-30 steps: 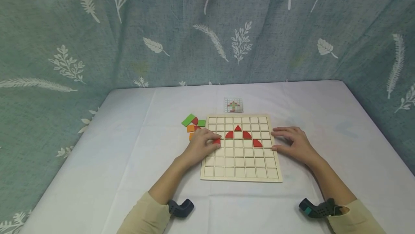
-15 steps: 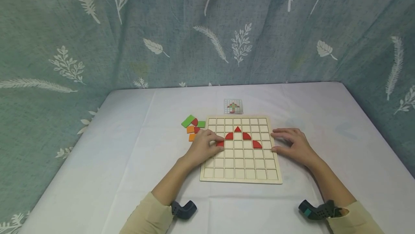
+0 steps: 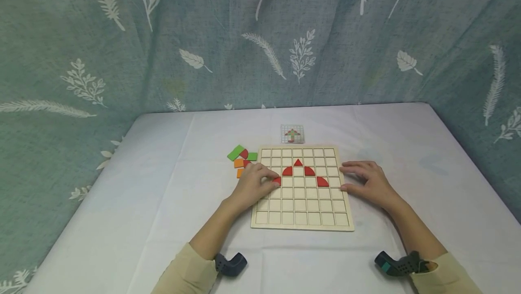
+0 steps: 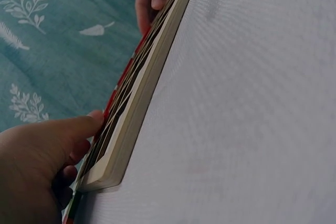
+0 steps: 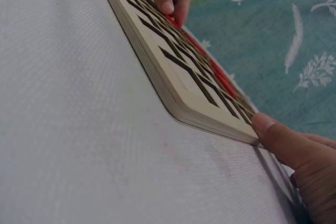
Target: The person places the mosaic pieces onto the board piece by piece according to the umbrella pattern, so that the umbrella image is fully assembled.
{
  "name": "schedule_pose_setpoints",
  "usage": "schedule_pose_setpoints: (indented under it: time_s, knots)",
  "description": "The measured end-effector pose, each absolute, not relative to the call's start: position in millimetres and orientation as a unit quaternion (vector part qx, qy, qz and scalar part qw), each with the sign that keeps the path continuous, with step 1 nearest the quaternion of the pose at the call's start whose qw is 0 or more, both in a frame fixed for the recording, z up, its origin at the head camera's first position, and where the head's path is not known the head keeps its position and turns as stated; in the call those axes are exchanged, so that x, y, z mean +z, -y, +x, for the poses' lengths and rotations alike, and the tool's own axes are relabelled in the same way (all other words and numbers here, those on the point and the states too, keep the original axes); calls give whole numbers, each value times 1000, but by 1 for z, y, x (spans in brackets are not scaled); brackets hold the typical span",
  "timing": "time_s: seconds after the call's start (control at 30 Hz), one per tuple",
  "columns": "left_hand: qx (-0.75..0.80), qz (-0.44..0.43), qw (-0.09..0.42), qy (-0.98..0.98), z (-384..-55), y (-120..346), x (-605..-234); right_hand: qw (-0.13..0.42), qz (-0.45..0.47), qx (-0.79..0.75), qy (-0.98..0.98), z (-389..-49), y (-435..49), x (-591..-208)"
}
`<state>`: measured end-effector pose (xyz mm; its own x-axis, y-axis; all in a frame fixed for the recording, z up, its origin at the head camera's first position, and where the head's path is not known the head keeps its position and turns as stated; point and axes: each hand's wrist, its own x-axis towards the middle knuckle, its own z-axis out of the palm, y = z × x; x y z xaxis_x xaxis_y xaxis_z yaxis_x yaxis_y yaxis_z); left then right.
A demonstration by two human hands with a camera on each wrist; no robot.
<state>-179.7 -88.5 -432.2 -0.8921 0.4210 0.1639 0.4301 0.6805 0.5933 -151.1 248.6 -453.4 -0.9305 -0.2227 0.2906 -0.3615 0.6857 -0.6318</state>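
Note:
In the head view, my left hand (image 3: 253,183) lies over the left side of a wooden grid board (image 3: 300,218). Its thumb and index finger are at a red quarter-circle piece (image 3: 277,181), pinching it in a cell; the hand partly covers this piece. To the right, a red triangle (image 3: 298,162) sits above red quarter-circle pieces (image 3: 287,171) set in other cells. My right hand (image 3: 369,181) rests against the board's right edge, thumb and fingers apart, holding no piece. The right wrist view shows its thumb (image 5: 270,129) touching the board's rim.
Left of the board lie loose green (image 3: 236,152), orange (image 3: 239,163) and red pieces (image 3: 244,154), some partly behind my left hand. A small pattern card (image 3: 292,134) lies beyond the board's far edge. A white cloth (image 3: 183,203) covers the table, with a leaf-patterned curtain (image 3: 228,49) behind.
My left hand has moved slightly right with the red quarter-circle piece, then drawn back a little, so more of the piece shows. The right hand stays at the board's edge.

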Motion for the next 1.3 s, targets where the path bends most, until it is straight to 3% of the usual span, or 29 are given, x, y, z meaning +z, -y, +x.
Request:
schedule_pose_setpoints:
  time_s: [0.4,0.67,1.07,1.3]
  knots:
    - [-353,-193,-3,915,-188,101,-427,100,169,367,909,-152,-249,-455]
    - [-344,-184,34,920,-195,117,-426,95,160,360,914,-152,-248,-455]
    - [-355,-153,40,921,-209,144,-432,97,162,354,916,-152,-249,-455]
    - [-348,-98,30,932,-213,152,-435,92,164,360,914,-152,-250,-455]
